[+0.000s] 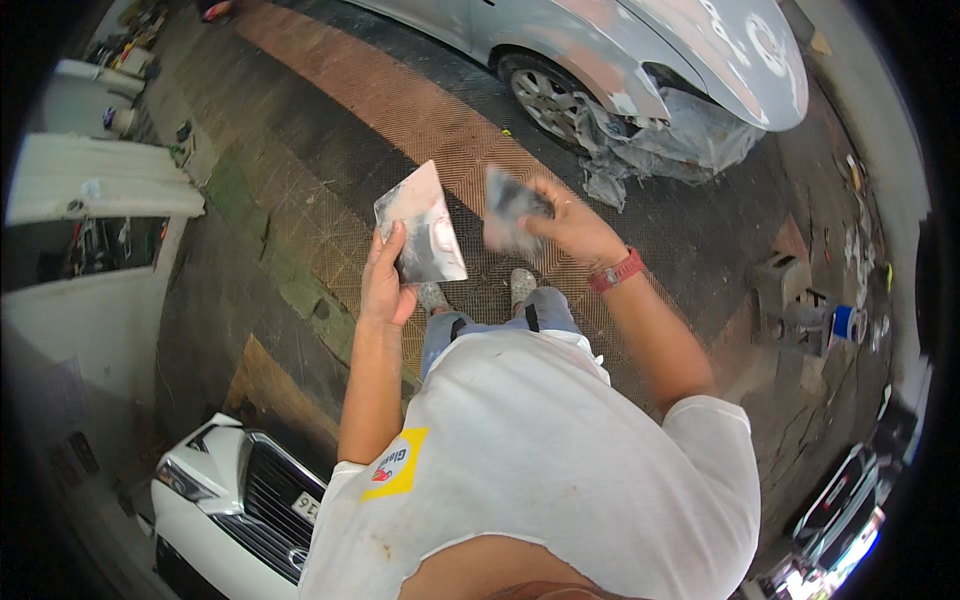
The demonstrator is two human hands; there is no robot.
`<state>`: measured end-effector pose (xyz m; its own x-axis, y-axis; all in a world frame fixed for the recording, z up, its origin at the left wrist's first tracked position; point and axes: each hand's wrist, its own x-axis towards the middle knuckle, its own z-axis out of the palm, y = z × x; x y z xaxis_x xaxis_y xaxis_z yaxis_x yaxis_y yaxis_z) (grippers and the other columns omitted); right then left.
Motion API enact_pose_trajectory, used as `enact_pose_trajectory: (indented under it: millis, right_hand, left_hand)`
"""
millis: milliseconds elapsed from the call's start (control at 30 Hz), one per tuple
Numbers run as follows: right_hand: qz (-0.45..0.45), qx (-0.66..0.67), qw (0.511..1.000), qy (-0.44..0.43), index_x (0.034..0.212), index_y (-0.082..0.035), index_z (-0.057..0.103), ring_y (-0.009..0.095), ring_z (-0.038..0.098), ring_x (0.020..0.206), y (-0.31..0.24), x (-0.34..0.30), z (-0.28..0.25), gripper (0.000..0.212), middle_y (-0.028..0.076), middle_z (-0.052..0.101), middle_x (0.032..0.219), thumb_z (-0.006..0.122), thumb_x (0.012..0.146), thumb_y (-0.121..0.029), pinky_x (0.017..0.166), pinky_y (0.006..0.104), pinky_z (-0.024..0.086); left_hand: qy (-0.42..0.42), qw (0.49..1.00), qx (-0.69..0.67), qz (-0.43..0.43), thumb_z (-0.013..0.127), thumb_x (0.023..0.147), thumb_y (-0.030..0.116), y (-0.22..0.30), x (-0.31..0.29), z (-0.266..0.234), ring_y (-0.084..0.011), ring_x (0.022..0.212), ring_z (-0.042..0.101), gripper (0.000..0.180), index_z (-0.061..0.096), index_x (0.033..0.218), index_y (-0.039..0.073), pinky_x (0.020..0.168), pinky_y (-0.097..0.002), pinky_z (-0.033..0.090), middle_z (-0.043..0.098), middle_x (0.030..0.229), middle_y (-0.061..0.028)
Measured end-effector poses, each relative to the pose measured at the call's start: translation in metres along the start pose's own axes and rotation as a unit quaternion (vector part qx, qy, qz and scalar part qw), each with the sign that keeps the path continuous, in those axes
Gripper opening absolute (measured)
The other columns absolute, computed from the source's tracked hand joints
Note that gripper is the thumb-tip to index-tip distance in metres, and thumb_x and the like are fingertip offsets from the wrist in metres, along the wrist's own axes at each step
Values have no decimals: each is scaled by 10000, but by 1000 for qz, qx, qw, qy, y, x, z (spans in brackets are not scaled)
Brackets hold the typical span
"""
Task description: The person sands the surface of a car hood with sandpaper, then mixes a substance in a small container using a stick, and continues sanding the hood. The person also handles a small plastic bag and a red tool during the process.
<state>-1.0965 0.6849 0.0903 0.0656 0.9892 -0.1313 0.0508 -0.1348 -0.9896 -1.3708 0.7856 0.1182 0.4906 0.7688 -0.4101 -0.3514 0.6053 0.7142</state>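
Note:
In front of my body, my left hand (383, 278) grips a flat metal plate (412, 262) by its lower left edge, thumb on top. Pale pink paste (418, 195) is smeared over the plate, mostly its upper part, with streaks lower down. To the right of it, my right hand (578, 228) pinches a thin, flat putty spreader (508, 203), dark and grey with some pinkish areas. Motion blurs the spreader, so its edge is unclear. A gap separates it from the plate. A red watch (617, 271) is on my right wrist.
Ahead stands a grey car (560, 35) with pinkish patches; crumpled plastic sheeting (690, 140) hangs at its front, near the wheel (545, 95). A white car (215, 510) is at lower left. At right is a grey stool (785, 300) beside a blue roll (849, 324). Ribbed tiles (400, 100) cover the floor.

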Motion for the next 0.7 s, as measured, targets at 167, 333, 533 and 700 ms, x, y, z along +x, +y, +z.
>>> enact_pose_trajectory:
  millis: [167,333,533,700]
  right_hand:
    - [-156,-444,854,223,1319,-171,665,335,584,1259,-52,27,67,508,112,627,1315,597,837,-24,1112,485,440]
    - [-163,-554,808,120,1364,-214,664,332,478,1421,-51,31,148,542,95,597,1412,664,839,-81,1192,645,282]
    - [-174,-551,811,90,1382,-201,644,369,451,1456,-98,63,210,551,121,533,1494,660,847,-66,1209,678,268]
    - [-127,-435,878,152,1374,-91,571,450,556,1336,-73,97,247,539,242,444,1544,613,847,15,913,489,593]
  left_hand:
    - [-93,973,205,50,566,1104,244,10,35,-6,-149,1168,623,408,500,1458,53,1012,-338,507,631,1336,-71]
    - [-23,958,249,143,530,1112,208,44,74,-49,-203,1150,631,371,496,1423,7,1003,-359,513,631,1312,-113]
    - [27,991,57,122,558,1098,197,72,106,-121,-215,1151,642,361,505,1397,1,993,-372,534,634,1307,-126]
    - [-91,995,33,6,596,1079,197,111,112,-120,-191,1145,665,376,531,1408,27,982,-355,560,666,1288,-99]
